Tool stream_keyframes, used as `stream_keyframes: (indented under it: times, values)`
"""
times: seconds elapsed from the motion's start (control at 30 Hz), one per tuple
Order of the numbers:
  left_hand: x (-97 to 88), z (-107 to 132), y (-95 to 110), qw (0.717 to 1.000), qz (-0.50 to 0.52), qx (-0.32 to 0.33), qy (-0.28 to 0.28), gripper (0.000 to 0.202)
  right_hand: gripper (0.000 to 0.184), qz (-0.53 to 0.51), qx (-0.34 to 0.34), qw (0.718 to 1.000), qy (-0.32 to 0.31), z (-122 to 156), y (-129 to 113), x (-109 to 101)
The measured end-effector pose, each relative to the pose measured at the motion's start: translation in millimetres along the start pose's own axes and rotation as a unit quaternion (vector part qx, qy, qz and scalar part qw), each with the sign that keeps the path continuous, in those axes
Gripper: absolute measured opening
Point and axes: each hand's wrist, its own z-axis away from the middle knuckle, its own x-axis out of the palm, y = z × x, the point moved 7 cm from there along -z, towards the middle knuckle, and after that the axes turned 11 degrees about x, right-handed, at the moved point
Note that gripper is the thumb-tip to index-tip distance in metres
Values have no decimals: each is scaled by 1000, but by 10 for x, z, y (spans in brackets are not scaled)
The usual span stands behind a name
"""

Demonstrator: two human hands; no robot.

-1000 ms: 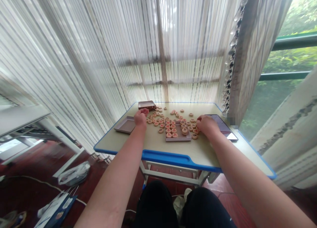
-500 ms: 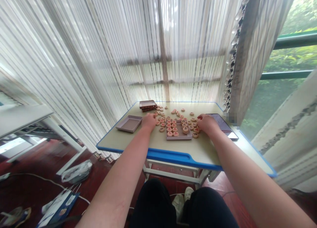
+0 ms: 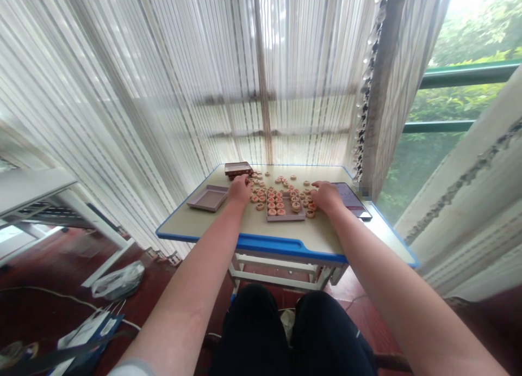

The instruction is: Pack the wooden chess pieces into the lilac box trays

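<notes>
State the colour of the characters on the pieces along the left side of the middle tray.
Red, on pale round pieces; the head view shows it best.

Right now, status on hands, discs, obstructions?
Left hand beside loose discs, grip unclear; right hand likewise. Open tray partly filled with discs. Tablet close by right hand.

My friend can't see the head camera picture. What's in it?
A person's bare left hand and right hand flank round tan pieces with red or dark markings on a pale, blue-edged table. Some pieces sit in a shallow pinkish-grey tray.
</notes>
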Motion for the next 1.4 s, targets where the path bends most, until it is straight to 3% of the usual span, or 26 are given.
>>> stream_keyframes:
  times: [0.1,0.17,0.23,0.3,0.47,0.53,0.67,0.73,0.8,1.0,1.1,1.2,1.4]
  values:
    - [17,7,189,982,183,16,38,37,36,-50,-51,996,59,44,-93,-111]
    - [110,31,302,965,262,9,6,37,33,-92,-84,990,68,72,-159,-136]
    - [189,57,431,959,279,34,-33,33,31,-124,-116,984,59,105,-230,-127]
    - [271,85,481,943,326,16,-65,34,30,-146,-153,977,39,157,-314,-106]
    - [402,111,512,851,512,-71,-96,40,26,-163,-232,959,16,286,-488,-95]
    - [408,103,505,840,527,-83,-95,37,24,-164,-226,960,20,283,-492,-103]
    - [362,83,427,873,474,-92,-69,33,23,-166,-206,964,29,255,-462,-118]
    - [346,82,404,873,473,-101,-57,35,23,-164,-208,964,29,257,-459,-116]
    - [356,90,410,856,501,-115,-59,35,24,-161,-215,963,23,269,-469,-106]
    - [399,134,476,764,614,-187,-70,27,25,-150,-221,964,-2,298,-500,-69]
    - [378,136,508,742,639,-190,-64,21,25,-142,-221,965,-9,317,-527,-58]
    - [380,142,534,749,633,-177,-81,21,26,-138,-235,962,-16,346,-560,-55]
    - [342,153,607,810,562,-114,-119,35,27,-145,-228,963,-3,368,-565,-116]
